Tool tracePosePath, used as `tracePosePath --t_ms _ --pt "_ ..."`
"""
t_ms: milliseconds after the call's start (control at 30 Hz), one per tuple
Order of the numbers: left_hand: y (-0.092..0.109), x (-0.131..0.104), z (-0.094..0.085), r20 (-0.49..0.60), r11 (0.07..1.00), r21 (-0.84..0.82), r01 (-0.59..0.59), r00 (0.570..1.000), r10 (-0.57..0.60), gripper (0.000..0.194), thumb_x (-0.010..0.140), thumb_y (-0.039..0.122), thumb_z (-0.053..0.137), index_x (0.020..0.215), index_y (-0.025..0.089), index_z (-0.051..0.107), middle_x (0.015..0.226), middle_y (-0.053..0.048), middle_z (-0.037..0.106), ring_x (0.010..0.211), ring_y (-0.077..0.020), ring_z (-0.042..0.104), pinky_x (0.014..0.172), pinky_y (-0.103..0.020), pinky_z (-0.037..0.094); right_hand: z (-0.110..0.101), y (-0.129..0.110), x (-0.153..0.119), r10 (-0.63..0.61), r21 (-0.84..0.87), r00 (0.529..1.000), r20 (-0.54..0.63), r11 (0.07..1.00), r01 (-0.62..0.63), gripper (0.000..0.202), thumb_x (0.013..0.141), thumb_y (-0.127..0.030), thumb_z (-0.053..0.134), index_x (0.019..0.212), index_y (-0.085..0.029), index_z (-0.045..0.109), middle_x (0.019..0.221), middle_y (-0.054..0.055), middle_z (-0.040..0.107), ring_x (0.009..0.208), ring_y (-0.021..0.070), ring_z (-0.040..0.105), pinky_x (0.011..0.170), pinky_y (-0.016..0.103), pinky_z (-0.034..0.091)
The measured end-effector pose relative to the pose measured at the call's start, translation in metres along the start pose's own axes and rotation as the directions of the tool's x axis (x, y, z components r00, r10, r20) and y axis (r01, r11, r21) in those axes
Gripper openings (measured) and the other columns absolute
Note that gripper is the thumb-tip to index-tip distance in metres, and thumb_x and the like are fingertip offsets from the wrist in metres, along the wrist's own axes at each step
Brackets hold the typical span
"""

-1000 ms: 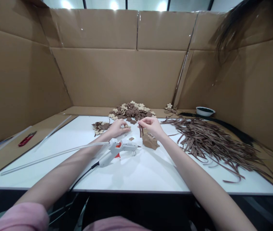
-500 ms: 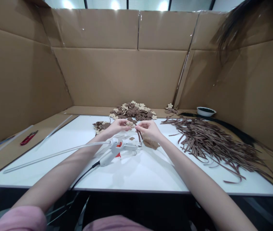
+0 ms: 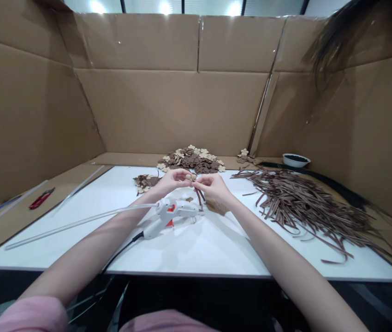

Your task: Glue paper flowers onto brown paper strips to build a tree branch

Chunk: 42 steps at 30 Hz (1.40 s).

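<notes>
Fingers pinched, my left hand (image 3: 174, 180) holds a small beige flower-shaped piece (image 3: 191, 177) above the middle of the board. My right hand (image 3: 214, 186) is closed on the upper end of a dark brown strip (image 3: 199, 197), whose two lengths hang down below the fingers. The strip's top meets the flower piece between the fingertips; whether they are stuck together I cannot tell. Just below the hands lies a white glue gun (image 3: 164, 216) with a red trigger and a long clear glue stick in its back. A crumpled brown scrap (image 3: 216, 206) sits by its nozzle.
A heap of brown and beige flower pieces (image 3: 196, 160) lies at the back, a smaller pile (image 3: 145, 183) left of my hands. Many brown strips (image 3: 306, 203) spread over the right side. A white bowl (image 3: 296, 160) stands back right, a red cutter (image 3: 41, 198) far left. Cardboard walls (image 3: 168, 106) surround the board.
The flower piece and the strip's end have come together as my left hand moved slightly right and my right hand slightly left. Everything on the board stays put.
</notes>
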<state>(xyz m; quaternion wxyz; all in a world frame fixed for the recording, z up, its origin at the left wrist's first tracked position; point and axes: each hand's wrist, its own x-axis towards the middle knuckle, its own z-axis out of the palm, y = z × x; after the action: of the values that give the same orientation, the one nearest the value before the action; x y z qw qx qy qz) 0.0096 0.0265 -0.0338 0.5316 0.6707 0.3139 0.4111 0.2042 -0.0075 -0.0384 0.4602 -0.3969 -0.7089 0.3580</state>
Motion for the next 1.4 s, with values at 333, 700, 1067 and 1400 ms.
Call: tracePosePath --t_ms 333,700,1067,1400 --pt "0.002 -0.001 0.004 -0.008 0.998 0.051 -0.048 0.999 0.048 0.044 0.060 0.031 0.086 0.095 0.012 0.069 0.089 -0.006 0.072 0.078 -0.0168 0.067 0.077 -0.030 0.051 0.000 0.004 0.001 0.022 -0.022 0.999 -0.023 1.000 -0.023 0.039 0.068 -0.054 0.075 0.067 -0.015 0.068 0.069 0.008 0.072 0.065 0.0202 0.067 0.061 0.028 0.050" --pt "0.010 -0.003 0.007 0.008 0.995 0.066 -0.069 0.998 0.068 0.043 0.059 0.027 0.085 0.096 0.013 0.069 0.090 -0.006 0.073 0.082 -0.0186 0.067 0.080 -0.032 0.051 0.000 -0.006 -0.002 0.058 -0.010 0.997 -0.042 0.998 -0.058 0.040 0.065 -0.054 0.076 0.065 -0.015 0.069 0.065 0.008 0.072 0.062 0.0202 0.067 0.059 0.027 0.049" --pt "0.012 -0.002 0.007 0.063 0.995 0.089 -0.043 0.997 0.038 0.039 0.060 0.026 0.083 0.094 0.012 0.070 0.091 -0.007 0.073 0.082 -0.0195 0.068 0.081 -0.033 0.051 -0.002 -0.007 -0.003 0.067 -0.071 0.997 -0.038 0.995 -0.069 0.032 0.070 -0.044 0.073 0.062 -0.013 0.071 0.064 0.007 0.072 0.062 0.0195 0.064 0.059 0.027 0.045" --pt "0.013 -0.002 0.008 0.091 0.988 0.147 -0.052 0.995 0.039 0.031 0.067 0.029 0.079 0.092 0.011 0.071 0.092 -0.008 0.073 0.085 -0.0195 0.068 0.082 -0.031 0.050 -0.002 0.000 -0.001 0.119 -0.079 0.993 -0.024 0.990 -0.121 0.034 0.069 -0.046 0.073 0.060 -0.014 0.069 0.066 0.009 0.072 0.064 0.0207 0.064 0.060 0.028 0.045"
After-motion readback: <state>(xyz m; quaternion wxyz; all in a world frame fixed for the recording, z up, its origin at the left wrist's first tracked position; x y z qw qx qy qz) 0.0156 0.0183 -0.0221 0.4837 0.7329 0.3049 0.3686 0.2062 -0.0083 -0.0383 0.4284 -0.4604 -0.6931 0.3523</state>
